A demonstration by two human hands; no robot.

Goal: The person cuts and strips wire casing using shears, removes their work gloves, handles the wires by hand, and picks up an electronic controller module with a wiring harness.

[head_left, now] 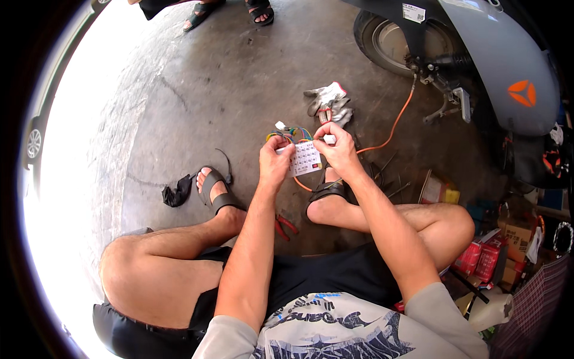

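Between my hands is a white printed panel [306,160] with rows of small marks; I cannot tell whether it is a card or the face of a box. Thin coloured wires [303,133] run along its far edge, and a white plug [280,125] stands out past them. My left hand [275,161] is closed on the panel's left side, fingers at the wires. My right hand [338,151] pinches at the wires by the panel's upper right corner, with a white connector [329,139] showing at its fingers.
Grey work gloves [330,103] lie just beyond my hands. An orange cable [399,119] runs to a scooter's wheel [391,45]. Red-handled pliers [286,227] and a black bag [177,191] lie on the floor. Boxes [478,257] crowd the right. Another person's sandalled feet [260,13] are ahead.
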